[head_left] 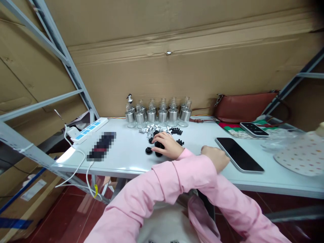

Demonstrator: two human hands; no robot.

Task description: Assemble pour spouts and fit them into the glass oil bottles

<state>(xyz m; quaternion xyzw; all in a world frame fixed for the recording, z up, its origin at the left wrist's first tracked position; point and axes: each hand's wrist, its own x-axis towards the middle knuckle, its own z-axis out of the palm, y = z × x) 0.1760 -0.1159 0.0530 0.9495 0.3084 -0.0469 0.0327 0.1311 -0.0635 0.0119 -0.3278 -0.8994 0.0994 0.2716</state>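
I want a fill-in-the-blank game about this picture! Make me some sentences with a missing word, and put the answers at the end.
1. The small round parts beside one hand are coloured ____.
2. The sleeves are coloured ____.
3. In the picture, the brown bag is to the ____ of the glass bottles.
4. In the picture, the power strip is to their ____.

Missing words: black; pink; right; left.

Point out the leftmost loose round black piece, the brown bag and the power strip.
Round black piece [149, 151], head view: its middle.
Brown bag [243, 108], head view: its front face.
Power strip [89, 130], head view: its top face.
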